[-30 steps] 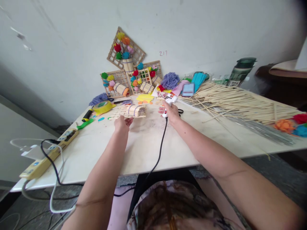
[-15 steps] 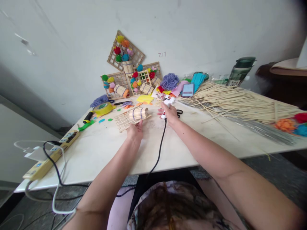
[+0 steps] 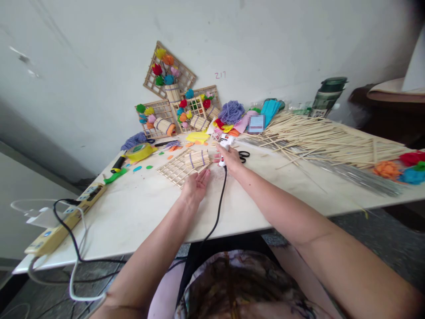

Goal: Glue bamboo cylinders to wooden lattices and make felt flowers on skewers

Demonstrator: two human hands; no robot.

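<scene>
My right hand [image 3: 231,160] is wrapped round a white glue gun [image 3: 226,142], whose black cord runs down past the table's front edge. Palm up, my left hand [image 3: 197,184] rests at the near edge of a small stick lattice [image 3: 173,170], its fingers extended and apart. On that lattice lies a little bundle of sticks [image 3: 198,158] bound with two purple bands, just left of the glue gun. Black-handled scissors [image 3: 244,156] lie beyond my right hand, partly covered by it.
Finished lattices with colourful felt flowers [image 3: 168,79] lean against the wall. Loose sticks [image 3: 318,133] spread over the right side, with purple yarn [image 3: 231,112] behind. Yellow tape [image 3: 141,153], a box cutter [image 3: 118,164] and a power strip [image 3: 66,219] line the left.
My left hand has turned palm up and opened its fingers at the lattice's edge. The lattice and bundle sit slightly turned. The glue gun stays in my right hand.
</scene>
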